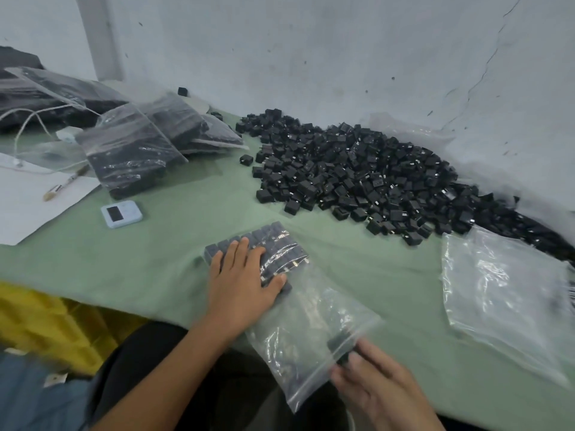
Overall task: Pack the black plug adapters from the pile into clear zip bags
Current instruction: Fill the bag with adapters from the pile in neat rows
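Note:
A large pile of black plug adapters point(357, 169) lies on the green table against the wall. In front of me lies a clear zip bag point(305, 318) with rows of adapters packed at its far end. My left hand point(242, 278) lies flat on those packed adapters, fingers spread. At the bag's open mouth near the table edge, my right hand point(376, 384) pinches a black adapter point(340, 346) inside the opening. The right hand is blurred.
Empty clear bags point(504, 300) lie at the right. Several filled bags point(133, 150) are stacked at the back left. A small white timer point(121, 213), a white sheet point(28, 200) with a brush, and a cord lie at the left. A yellow crate point(46, 325) stands below the table edge.

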The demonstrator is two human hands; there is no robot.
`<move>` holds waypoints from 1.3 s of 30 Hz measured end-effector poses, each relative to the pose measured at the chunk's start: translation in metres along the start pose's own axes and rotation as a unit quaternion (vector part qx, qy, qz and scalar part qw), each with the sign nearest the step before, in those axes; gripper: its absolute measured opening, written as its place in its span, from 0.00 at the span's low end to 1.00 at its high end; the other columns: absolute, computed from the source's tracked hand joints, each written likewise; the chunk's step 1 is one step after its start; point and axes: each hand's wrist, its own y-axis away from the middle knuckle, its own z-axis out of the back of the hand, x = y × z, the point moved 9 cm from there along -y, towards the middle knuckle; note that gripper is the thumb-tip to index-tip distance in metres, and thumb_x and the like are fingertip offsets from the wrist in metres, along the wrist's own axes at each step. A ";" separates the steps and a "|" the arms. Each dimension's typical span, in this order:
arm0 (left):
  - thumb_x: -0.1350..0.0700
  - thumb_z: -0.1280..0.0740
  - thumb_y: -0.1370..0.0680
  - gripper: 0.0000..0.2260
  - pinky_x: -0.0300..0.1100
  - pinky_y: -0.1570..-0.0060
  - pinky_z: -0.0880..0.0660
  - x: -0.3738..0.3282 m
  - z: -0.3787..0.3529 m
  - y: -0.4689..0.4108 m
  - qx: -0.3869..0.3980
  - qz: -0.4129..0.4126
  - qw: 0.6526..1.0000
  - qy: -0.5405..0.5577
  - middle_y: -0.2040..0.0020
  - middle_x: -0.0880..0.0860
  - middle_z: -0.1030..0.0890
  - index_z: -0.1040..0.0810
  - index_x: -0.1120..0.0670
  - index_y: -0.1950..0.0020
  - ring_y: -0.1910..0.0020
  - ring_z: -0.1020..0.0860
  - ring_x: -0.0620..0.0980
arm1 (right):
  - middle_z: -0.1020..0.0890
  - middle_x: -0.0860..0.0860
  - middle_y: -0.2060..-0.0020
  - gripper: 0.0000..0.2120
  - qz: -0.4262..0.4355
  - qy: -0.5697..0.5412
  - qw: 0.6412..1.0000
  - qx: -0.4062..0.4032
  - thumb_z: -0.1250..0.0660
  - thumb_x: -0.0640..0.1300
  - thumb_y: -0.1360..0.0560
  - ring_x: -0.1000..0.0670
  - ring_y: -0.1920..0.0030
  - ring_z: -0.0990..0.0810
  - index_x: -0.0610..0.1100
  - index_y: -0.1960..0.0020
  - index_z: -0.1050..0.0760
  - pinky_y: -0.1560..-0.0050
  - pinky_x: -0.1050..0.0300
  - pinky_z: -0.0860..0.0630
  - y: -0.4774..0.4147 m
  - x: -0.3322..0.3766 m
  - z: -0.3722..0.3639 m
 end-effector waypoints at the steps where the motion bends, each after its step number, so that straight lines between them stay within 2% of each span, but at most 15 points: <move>1: 0.30 0.46 0.23 0.33 0.51 0.23 0.62 0.001 -0.001 0.000 0.001 0.000 1.000 -0.002 0.18 0.51 0.48 0.40 0.44 0.23 0.19 0.54 0.49 | 0.15 0.36 0.49 0.12 0.015 -0.019 1.000 -0.001 0.36 0.29 0.24 0.38 0.53 0.14 0.34 0.43 0.21 0.61 0.54 0.17 -0.009 0.003 -0.010; 6: 0.29 0.48 0.24 0.33 0.52 0.23 0.61 0.002 -0.005 -0.002 0.009 -0.006 1.000 -0.010 0.18 0.52 0.49 0.41 0.44 0.23 0.19 0.55 0.50 | 0.17 0.39 0.43 0.14 0.060 -0.119 0.991 0.010 0.35 0.32 0.23 0.39 0.41 0.18 0.33 0.39 0.23 0.42 0.49 0.20 -0.045 0.016 -0.045; 10: 0.29 0.48 0.24 0.33 0.52 0.23 0.60 0.003 -0.005 -0.003 0.007 -0.009 1.000 -0.013 0.18 0.52 0.48 0.40 0.44 0.24 0.19 0.54 0.50 | 0.20 0.35 0.40 0.16 0.059 -0.159 0.984 0.050 0.39 0.29 0.21 0.36 0.38 0.21 0.32 0.34 0.26 0.38 0.45 0.23 -0.070 0.008 -0.067; 12: 0.29 0.48 0.24 0.33 0.52 0.23 0.60 0.003 -0.006 -0.004 0.008 -0.010 1.000 -0.015 0.18 0.51 0.48 0.40 0.44 0.24 0.20 0.54 0.50 | 0.19 0.34 0.41 0.15 0.095 -0.069 0.992 0.040 0.40 0.31 0.19 0.38 0.40 0.20 0.35 0.34 0.25 0.36 0.43 0.23 -0.081 0.009 -0.071; 13: 0.29 0.48 0.24 0.33 0.52 0.23 0.60 0.003 -0.006 -0.004 0.009 -0.010 1.000 -0.016 0.18 0.51 0.48 0.40 0.44 0.24 0.20 0.54 0.50 | 0.19 0.35 0.41 0.15 0.128 0.033 0.991 0.015 0.39 0.33 0.19 0.39 0.40 0.20 0.38 0.34 0.24 0.35 0.40 0.25 -0.087 0.013 -0.070; 15: 0.29 0.48 0.24 0.33 0.52 0.23 0.59 0.002 -0.004 -0.003 0.011 -0.011 1.000 -0.018 0.18 0.52 0.48 0.40 0.44 0.24 0.20 0.54 0.50 | 0.17 0.44 0.42 0.15 0.212 0.265 0.940 -0.032 0.38 0.37 0.19 0.45 0.41 0.19 0.45 0.35 0.22 0.35 0.42 0.26 -0.093 0.028 -0.075; 17: 0.30 0.48 0.24 0.32 0.52 0.23 0.59 0.001 -0.003 -0.002 0.014 -0.013 1.000 -0.020 0.18 0.52 0.48 0.40 0.45 0.24 0.20 0.54 0.50 | 0.17 0.55 0.43 0.16 0.257 0.365 0.894 -0.041 0.37 0.39 0.20 0.54 0.42 0.20 0.51 0.36 0.21 0.36 0.49 0.25 -0.094 0.036 -0.086; 22: 0.31 0.46 0.23 0.32 0.52 0.23 0.59 -0.001 -0.002 -0.002 0.027 -0.013 0.999 -0.023 0.18 0.53 0.48 0.41 0.45 0.23 0.19 0.53 0.50 | 0.20 0.62 0.45 0.17 0.281 0.409 0.868 -0.024 0.37 0.35 0.23 0.67 0.45 0.24 0.51 0.39 0.22 0.40 0.62 0.27 -0.103 0.038 -0.088; 24: 0.31 0.46 0.22 0.32 0.53 0.23 0.59 -0.001 -0.002 -0.002 0.029 -0.012 0.999 -0.024 0.18 0.52 0.48 0.40 0.46 0.23 0.19 0.54 0.51 | 0.21 0.58 0.46 0.16 0.270 0.412 0.870 -0.012 0.39 0.35 0.22 0.64 0.46 0.24 0.49 0.39 0.23 0.39 0.59 0.26 -0.108 0.035 -0.087; 28: 0.31 0.46 0.22 0.32 0.53 0.22 0.59 -0.002 -0.001 -0.002 0.032 -0.010 0.999 -0.027 0.18 0.52 0.49 0.41 0.45 0.22 0.19 0.54 0.51 | 0.20 0.53 0.39 0.17 0.263 0.406 0.875 -0.022 0.40 0.36 0.20 0.54 0.39 0.24 0.46 0.34 0.23 0.32 0.54 0.30 -0.117 0.033 -0.084; 30: 0.31 0.47 0.22 0.32 0.53 0.23 0.59 -0.002 -0.002 -0.001 0.038 -0.014 0.999 -0.033 0.18 0.53 0.49 0.44 0.43 0.21 0.19 0.54 0.51 | 0.21 0.54 0.39 0.17 0.270 0.411 0.870 -0.027 0.40 0.37 0.19 0.57 0.40 0.24 0.47 0.33 0.24 0.34 0.59 0.30 -0.119 0.033 -0.083; 33: 0.31 0.50 0.21 0.31 0.54 0.23 0.60 -0.002 -0.005 -0.002 0.058 -0.017 0.997 -0.051 0.18 0.54 0.52 0.48 0.39 0.21 0.19 0.56 0.53 | 0.21 0.59 0.43 0.17 0.272 0.410 0.870 -0.026 0.39 0.38 0.19 0.65 0.46 0.26 0.49 0.33 0.23 0.41 0.69 0.31 -0.123 0.030 -0.080; 35: 0.30 0.51 0.22 0.30 0.54 0.23 0.60 -0.002 -0.006 -0.003 0.065 -0.020 0.996 -0.055 0.18 0.54 0.52 0.48 0.38 0.21 0.19 0.56 0.53 | 0.23 0.64 0.45 0.17 0.266 0.406 0.874 -0.025 0.39 0.40 0.19 0.66 0.45 0.26 0.51 0.33 0.23 0.40 0.68 0.32 -0.126 0.028 -0.078; 37: 0.30 0.52 0.22 0.30 0.55 0.24 0.59 -0.002 -0.007 -0.004 0.067 -0.023 0.996 -0.061 0.18 0.55 0.51 0.46 0.37 0.21 0.19 0.55 0.54 | 0.23 0.63 0.44 0.17 0.259 0.396 0.881 -0.023 0.38 0.40 0.19 0.63 0.44 0.25 0.51 0.33 0.23 0.38 0.65 0.32 -0.128 0.027 -0.077; 39: 0.29 0.50 0.23 0.31 0.55 0.24 0.56 -0.002 -0.007 -0.008 0.071 -0.024 0.994 -0.077 0.18 0.56 0.48 0.44 0.38 0.22 0.20 0.51 0.55 | 0.24 0.61 0.42 0.17 0.265 0.399 0.877 -0.025 0.38 0.39 0.19 0.65 0.44 0.26 0.50 0.33 0.23 0.40 0.71 0.34 -0.127 0.027 -0.077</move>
